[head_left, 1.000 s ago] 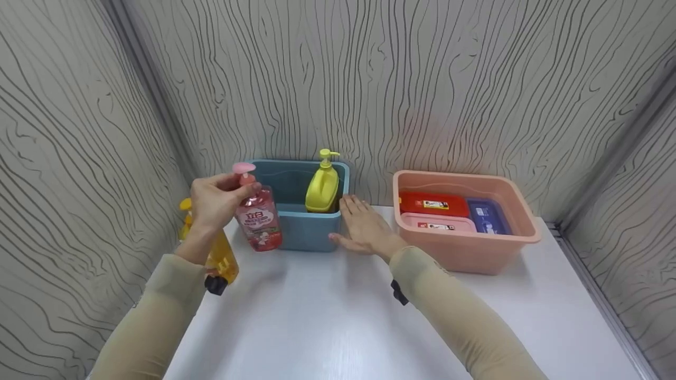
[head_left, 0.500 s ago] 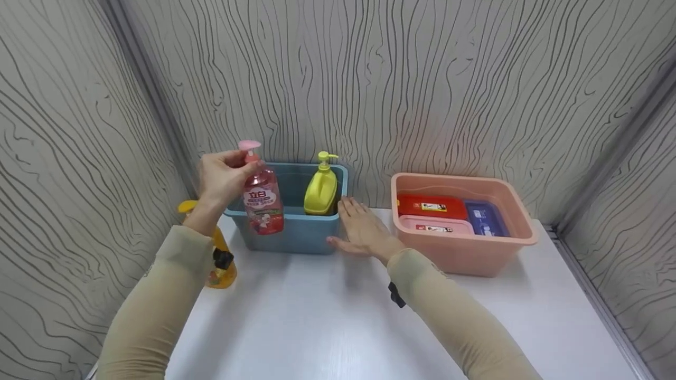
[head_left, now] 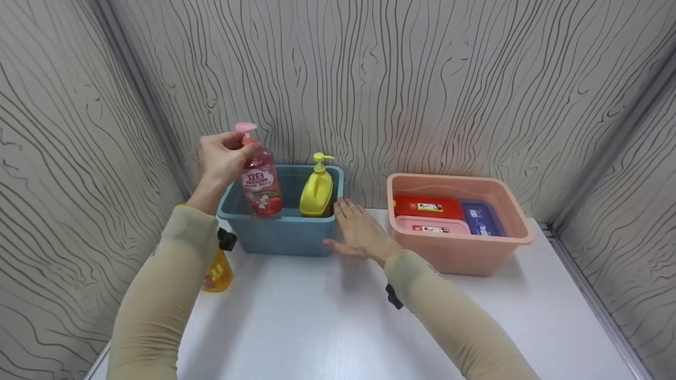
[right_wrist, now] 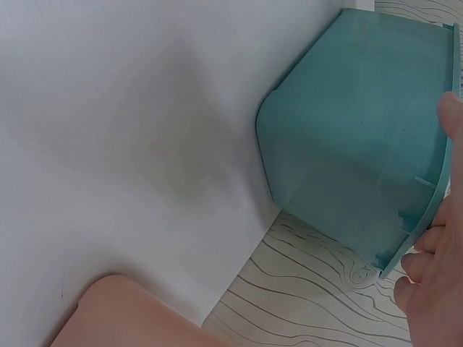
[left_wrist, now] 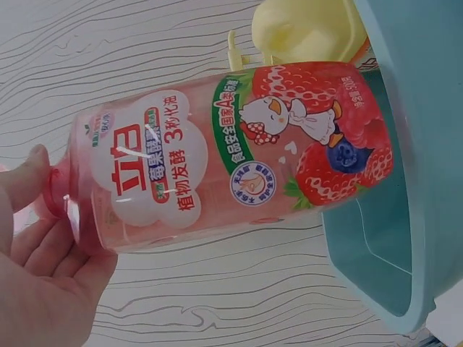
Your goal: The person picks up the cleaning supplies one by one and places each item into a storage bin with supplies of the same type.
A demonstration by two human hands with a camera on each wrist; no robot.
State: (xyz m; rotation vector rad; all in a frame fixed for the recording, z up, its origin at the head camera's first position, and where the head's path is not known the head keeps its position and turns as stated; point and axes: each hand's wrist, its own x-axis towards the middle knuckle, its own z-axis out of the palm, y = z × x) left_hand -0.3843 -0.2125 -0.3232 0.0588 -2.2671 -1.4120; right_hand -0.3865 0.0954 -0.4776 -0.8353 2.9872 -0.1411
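My left hand (head_left: pixel 222 161) pinches the neck of a pink pump bottle (head_left: pixel 262 184), which hangs over the left part of the blue bin (head_left: pixel 280 232). In the left wrist view the bottle (left_wrist: pixel 231 152) has its base at the bin's rim (left_wrist: pixel 405 144), with fingers and thumb round its neck. A yellow pump bottle (head_left: pixel 317 194) stands inside the bin at the right. My right hand (head_left: pixel 364 232) lies with straight fingers against the bin's right side; in the right wrist view that hand (right_wrist: pixel 438 267) touches the rim of the bin (right_wrist: pixel 354 137).
To the right stands a pink bin (head_left: pixel 459 253) holding a red pack (head_left: pixel 446 207), a pink pack (head_left: pixel 457 226) and a blue pack (head_left: pixel 481 219). An orange bottle (head_left: pixel 217 274) stands on the white table (head_left: pixel 317 316), partly behind my left forearm. Patterned walls (head_left: pixel 343 79) rise behind and at both sides.
My left hand has raised the pink bottle and carried it from the front left of the blue bin to over its opening. My right hand has stayed at the bin's side.
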